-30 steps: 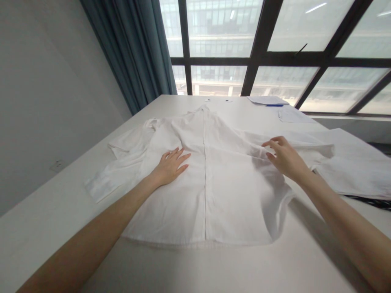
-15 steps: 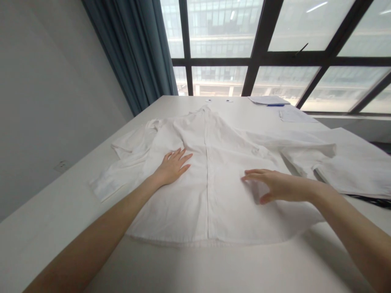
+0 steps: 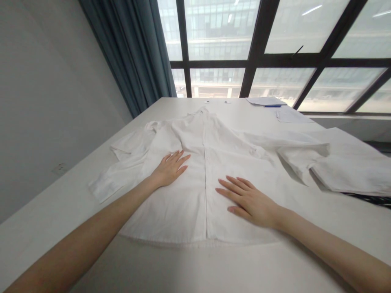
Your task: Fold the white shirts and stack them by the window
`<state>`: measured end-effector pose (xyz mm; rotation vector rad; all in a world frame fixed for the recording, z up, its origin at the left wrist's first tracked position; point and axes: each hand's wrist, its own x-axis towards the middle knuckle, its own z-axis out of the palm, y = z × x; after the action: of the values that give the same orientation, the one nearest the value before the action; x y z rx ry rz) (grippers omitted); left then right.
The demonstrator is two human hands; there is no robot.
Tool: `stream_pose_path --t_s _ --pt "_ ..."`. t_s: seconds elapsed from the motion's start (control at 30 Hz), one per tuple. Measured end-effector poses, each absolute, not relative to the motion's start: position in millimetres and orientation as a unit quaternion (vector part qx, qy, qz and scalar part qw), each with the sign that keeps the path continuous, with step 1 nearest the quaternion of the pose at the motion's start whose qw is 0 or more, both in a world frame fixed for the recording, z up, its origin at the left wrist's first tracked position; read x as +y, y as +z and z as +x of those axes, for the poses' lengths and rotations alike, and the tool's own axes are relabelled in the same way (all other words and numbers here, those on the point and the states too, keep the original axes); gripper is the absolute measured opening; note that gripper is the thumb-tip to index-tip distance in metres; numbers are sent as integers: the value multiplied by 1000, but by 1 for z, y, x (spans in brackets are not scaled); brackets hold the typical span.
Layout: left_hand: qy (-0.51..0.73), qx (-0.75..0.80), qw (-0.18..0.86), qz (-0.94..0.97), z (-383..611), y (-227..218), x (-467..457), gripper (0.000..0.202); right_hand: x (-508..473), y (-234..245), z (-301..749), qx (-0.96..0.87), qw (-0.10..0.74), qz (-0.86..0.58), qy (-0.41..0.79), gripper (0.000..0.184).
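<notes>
A white shirt (image 3: 186,203) lies spread on the white table (image 3: 171,268), its collar toward the window and its hem toward me. The front placket runs down its middle. On the left half of the shirt my left hand (image 3: 171,167) rests flat with fingers spread. My right hand (image 3: 249,201) lies palm down on the right half, fingers apart, close to the placket. Neither hand grips the cloth. The left sleeve (image 3: 111,181) is bent down beside the body, with some wrinkles.
More white cloth (image 3: 354,171) lies on the table at the right, above a dark cable-like bundle (image 3: 371,199). Papers (image 3: 295,116) and a blue pen (image 3: 272,106) are at the far right. A blue curtain (image 3: 131,53) hangs by the window.
My right hand has come down and left from above the right half of the shirt, and now lies flat on it. My left hand has stayed about where it was.
</notes>
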<state>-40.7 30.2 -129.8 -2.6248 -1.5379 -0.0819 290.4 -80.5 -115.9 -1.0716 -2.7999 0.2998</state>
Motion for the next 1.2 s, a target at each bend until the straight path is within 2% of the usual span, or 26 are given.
stream_pose_path --t_s 0.2,0.43,0.6,0.7,0.8,0.9,1.07,1.2 --pt "-42 -512 38 -857 -50 -127 24 52 -89 -112 294 -930 57 -345 111 59" --pt "-58 -536 26 -842 -65 -127 11 50 -99 -110 293 -929 70 -336 135 52" --pt "-91 -541 33 -835 -81 -125 7 49 -103 -103 296 -922 68 -333 186 53" --pt "-132 -542 38 -829 -90 -119 19 44 -92 -90 299 -910 64 -327 245 45" --pt "-212 -582 41 -784 -97 -110 47 36 -73 -74 299 -887 100 -354 278 35" --pt "-294 -644 46 -705 -103 -101 85 35 -50 -64 294 -872 153 -384 260 33" --pt "-322 -759 -24 -566 -107 -94 138 40 -12 -73 292 -880 190 -404 160 31" --pt "-348 -763 -44 -544 -110 -92 155 27 13 -101 304 -867 214 -446 61 33"
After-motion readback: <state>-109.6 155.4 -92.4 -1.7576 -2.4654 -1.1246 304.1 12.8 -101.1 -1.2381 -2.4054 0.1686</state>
